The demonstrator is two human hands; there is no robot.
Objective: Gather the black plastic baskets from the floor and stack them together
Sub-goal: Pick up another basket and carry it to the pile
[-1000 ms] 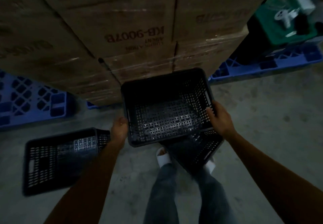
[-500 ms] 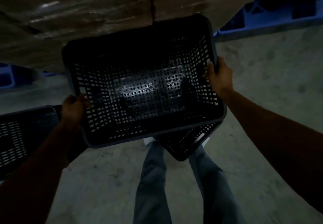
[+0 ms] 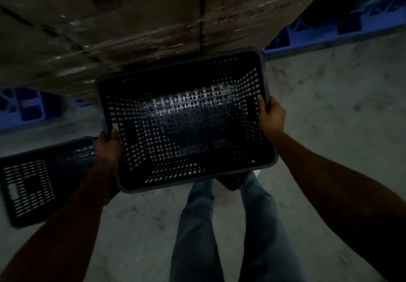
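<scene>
I hold a black perforated plastic basket [image 3: 186,125] in front of me, its open top facing me. My left hand [image 3: 108,147] grips its left rim and my right hand [image 3: 271,114] grips its right rim. Under it, only a dark corner of a second black basket [image 3: 230,181] shows near my feet; whether the two touch I cannot tell. A third black basket [image 3: 41,178] lies on its side on the floor at the left, just beyond my left forearm.
Shrink-wrapped cardboard boxes [image 3: 131,22] are stacked right behind the held basket. Blue plastic pallets lie at the left [image 3: 24,108] and the upper right [image 3: 342,28]. My legs in jeans [image 3: 224,226] stand on the grey concrete floor [image 3: 340,116].
The held basket has moved a little away from me and lower in view, covering more of the basket beneath it. The view has tilted so the left basket shows more fully.
</scene>
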